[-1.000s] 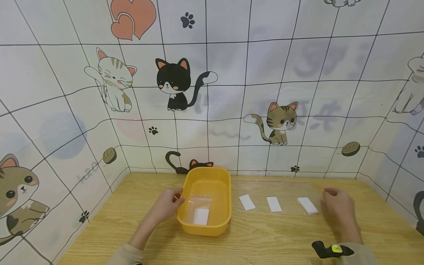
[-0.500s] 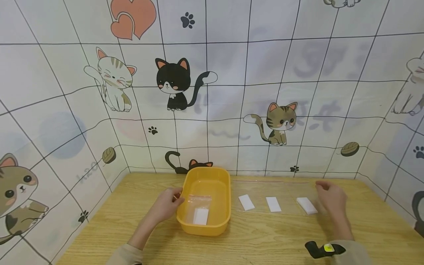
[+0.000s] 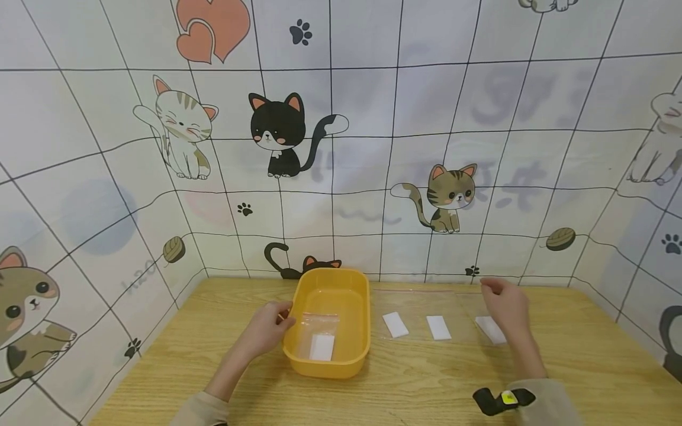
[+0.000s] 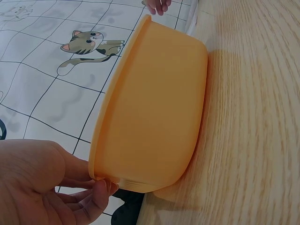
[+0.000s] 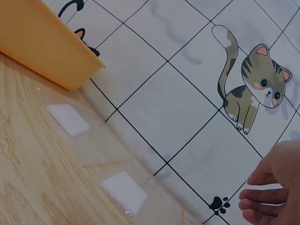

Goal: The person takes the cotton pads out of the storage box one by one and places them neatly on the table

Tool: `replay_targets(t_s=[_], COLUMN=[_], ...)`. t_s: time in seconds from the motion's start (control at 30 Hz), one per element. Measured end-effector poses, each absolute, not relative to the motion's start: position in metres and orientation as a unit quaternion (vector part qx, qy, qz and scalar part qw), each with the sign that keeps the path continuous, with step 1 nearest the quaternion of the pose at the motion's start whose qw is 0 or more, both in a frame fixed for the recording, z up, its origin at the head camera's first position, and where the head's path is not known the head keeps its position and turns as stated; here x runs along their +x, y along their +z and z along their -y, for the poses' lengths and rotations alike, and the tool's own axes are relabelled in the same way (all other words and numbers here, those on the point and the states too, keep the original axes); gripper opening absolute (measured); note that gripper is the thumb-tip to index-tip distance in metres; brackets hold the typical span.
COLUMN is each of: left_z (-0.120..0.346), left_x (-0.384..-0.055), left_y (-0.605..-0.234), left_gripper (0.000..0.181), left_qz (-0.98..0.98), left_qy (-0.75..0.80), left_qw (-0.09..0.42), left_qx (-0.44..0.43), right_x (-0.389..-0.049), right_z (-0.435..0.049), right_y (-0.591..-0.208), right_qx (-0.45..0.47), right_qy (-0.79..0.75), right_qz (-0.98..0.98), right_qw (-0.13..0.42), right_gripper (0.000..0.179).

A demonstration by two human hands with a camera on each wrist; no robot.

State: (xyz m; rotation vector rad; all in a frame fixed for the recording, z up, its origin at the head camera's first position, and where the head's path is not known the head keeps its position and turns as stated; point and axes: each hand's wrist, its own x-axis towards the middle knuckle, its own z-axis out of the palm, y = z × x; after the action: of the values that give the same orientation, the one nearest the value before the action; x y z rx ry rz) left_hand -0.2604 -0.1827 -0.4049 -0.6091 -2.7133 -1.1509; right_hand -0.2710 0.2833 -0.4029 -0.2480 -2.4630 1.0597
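Observation:
On the left, a yellow plastic basin (image 3: 333,368) stands on the table, a clear zip bag (image 3: 318,325) with a white block (image 3: 322,348) inside it. My left hand (image 3: 266,331) pinches the basin's left rim between thumb and fingers, as the left wrist view confirms. To the basin's right lie clear zip bags with white blocks: a left block (image 3: 395,325), a middle block (image 3: 438,328) and a right block (image 3: 488,329). My right hand (image 3: 506,305) is over the right bag, partly covering its block. Its fingers are loosely bent, with nothing seen in them.
The wooden table (image 3: 415,384) ends at a wall covering (image 3: 362,148) with printed cats and grid lines, close behind the basin and bags. Side walls of the same print rise at left and right.
My right hand has moved left and toward the back, from beside the right bag to over it. My left hand and the basin have stayed in place.

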Motion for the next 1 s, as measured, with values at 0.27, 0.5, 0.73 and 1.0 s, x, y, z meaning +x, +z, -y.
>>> replay_targets(t_s=[0.27,0.5,0.73,1.0], left_z=[0.183,0.182,0.182,0.182], left_x=[-0.260,-0.259,-0.259,-0.259], left_y=[-0.404,-0.404,-0.403,-0.403], left_gripper=[0.004,0.004,0.003,0.011], left_qz=[0.900,0.902,0.902,0.903], left_qy=[-0.384,-0.377,-0.378,-0.373], left_qw=[0.061,0.066,0.064,0.066], left_qx=[-0.198,-0.200,-0.198,-0.200], right_x=[-0.269,-0.268,-0.265,-0.261], right_z=[-0.263,-0.247,-0.231,-0.212], right_y=[-0.389,-0.382,-0.368,-0.359], right_qx=[-0.058,-0.024,-0.008,0.006], right_qy=[0.413,0.410,0.422,0.431], right_qz=[0.885,0.884,0.884,0.884], right_qw=[0.209,0.222,0.202,0.179], right_gripper=[0.034,0.031,0.034,0.033])
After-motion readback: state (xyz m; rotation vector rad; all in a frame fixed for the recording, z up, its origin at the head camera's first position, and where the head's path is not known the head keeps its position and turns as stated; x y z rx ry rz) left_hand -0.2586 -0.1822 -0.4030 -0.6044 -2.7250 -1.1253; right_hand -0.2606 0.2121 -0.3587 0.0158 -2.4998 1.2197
